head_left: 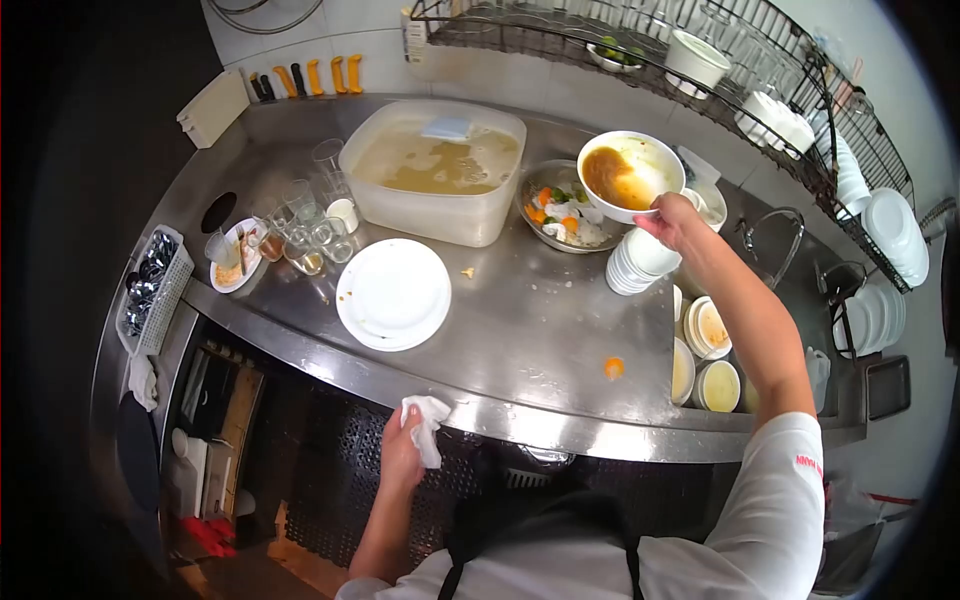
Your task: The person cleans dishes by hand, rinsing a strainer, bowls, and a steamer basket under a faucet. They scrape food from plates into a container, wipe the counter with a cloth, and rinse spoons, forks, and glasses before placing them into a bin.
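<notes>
Overhead, right hand (668, 220) tilts bowl (630, 175); left hand (400, 455) grips tissue (428, 425).

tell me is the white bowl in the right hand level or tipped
Tipped. The white bowl, held by the right hand, leans toward the camera, so its inside shows, smeared with brown sauce pooled on the left.

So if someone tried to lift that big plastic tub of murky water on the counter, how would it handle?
The plastic tub is filled nearly to its rim with cloudy liquid, so it is probably heavy and apt to slosh if tilted or shoved. Its thin translucent walls might flex under that load. On the wet-looking steel counter it would likely slide rather than tip.
</notes>
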